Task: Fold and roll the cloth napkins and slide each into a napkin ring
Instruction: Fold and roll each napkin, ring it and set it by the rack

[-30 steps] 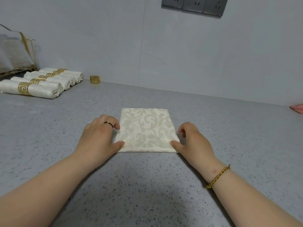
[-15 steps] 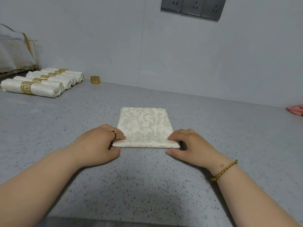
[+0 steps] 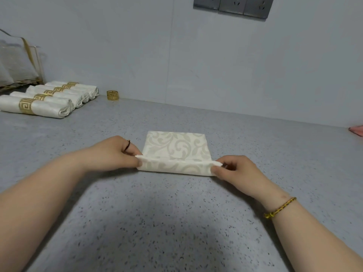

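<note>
I have my left hand (image 3: 115,152) and right hand (image 3: 233,169) each pinching a near corner of the napkin (image 3: 176,152), soft, light cloth best rolled from its ends.

Single head-worn view, wide-angle, looking forward and down across the grey speckled surface (image 3: 176,222) toward the wall (image 3: 137,55) behind it. Close over the work: napkin (image 3: 176,148) mid-frame, forearms (image 3: 39,203) entering from both bottom corners.
</note>
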{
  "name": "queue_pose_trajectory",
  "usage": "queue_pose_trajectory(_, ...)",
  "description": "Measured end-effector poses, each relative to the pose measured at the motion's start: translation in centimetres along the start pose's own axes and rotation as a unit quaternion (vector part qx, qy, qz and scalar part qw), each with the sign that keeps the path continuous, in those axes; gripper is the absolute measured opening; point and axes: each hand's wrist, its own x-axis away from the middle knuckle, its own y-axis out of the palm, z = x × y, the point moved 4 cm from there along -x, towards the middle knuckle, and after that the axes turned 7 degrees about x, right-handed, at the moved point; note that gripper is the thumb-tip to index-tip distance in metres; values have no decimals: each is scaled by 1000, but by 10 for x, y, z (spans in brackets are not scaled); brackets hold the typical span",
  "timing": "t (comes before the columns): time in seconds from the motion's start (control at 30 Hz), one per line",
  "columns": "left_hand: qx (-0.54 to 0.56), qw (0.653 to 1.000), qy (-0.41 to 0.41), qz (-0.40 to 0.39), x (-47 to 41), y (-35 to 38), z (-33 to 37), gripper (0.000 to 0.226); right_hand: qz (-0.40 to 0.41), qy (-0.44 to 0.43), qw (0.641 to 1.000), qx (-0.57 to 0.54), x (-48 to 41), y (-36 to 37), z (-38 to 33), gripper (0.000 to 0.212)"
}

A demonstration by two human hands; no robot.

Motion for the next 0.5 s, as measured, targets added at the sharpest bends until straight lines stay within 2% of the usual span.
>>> queue_pose_trajectory(0.07,69,997,-4,17,0,-2,-7,16,1,32,999,-29,-3,1,6,22)
queue_pose_trajectory(0.13,77,996,-2,43,-3,0,-13,25,12,53,998,-32,-7,4,8,23)
queue_pose_trajectory(0.27,86,991,0,105,-8,6,-15,18,43,61,997,-20,-10,11,7,18)
queue_pose_trajectory(0.33,76,988,5,132,-11,9,-15,10,52,62,997,-15,-11,13,6,13)
queue_pose_trajectory(0.5,14,985,23,168,-15,13,-15,21,24,62,995,72,-15,14,6,14)
